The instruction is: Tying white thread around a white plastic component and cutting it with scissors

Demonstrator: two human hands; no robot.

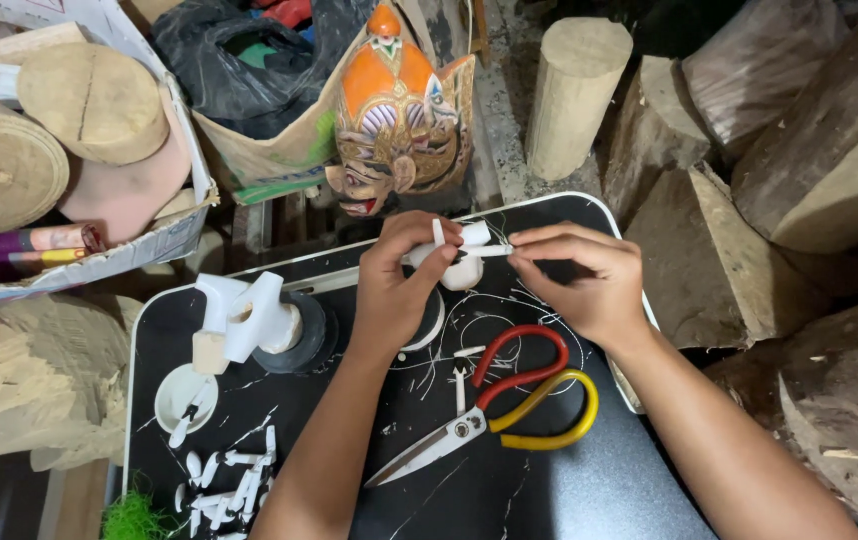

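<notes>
**Both hands closed on a small white piece above the black tray**

Presently I see the left hand [394,285] wrapped shut around a small white piece [464,255], thumb and fingers pinching its upper end. The right hand [584,280] meets it from three o'clock, fingertips closed on a thin white strip that sticks out of the same piece. I judge the left steadies the body while the right works the strip; the two hands touch at the piece, held just above the far half of the black tray [569,490].

At six o'clock from the grip, red-and-yellow-handled scissors [494,410] lie on the tray with blades shut, pointing to seven o'clock, within easy reach. Thin white trimmings curl around them. At nine o'clock a white carved figure [249,315] rests against a dark round object, with a small white dish [184,395] below it. Cut white slivers [229,480] are heaped at seven o'clock.

Beyond the tray at twelve o'clock leans a painted orange mask [399,110]. Wooden logs [809,130] crowd the two o'clock side, and wooden discs [39,130] sit in a box at ten o'clock. Nothing blocks the hands.
</notes>
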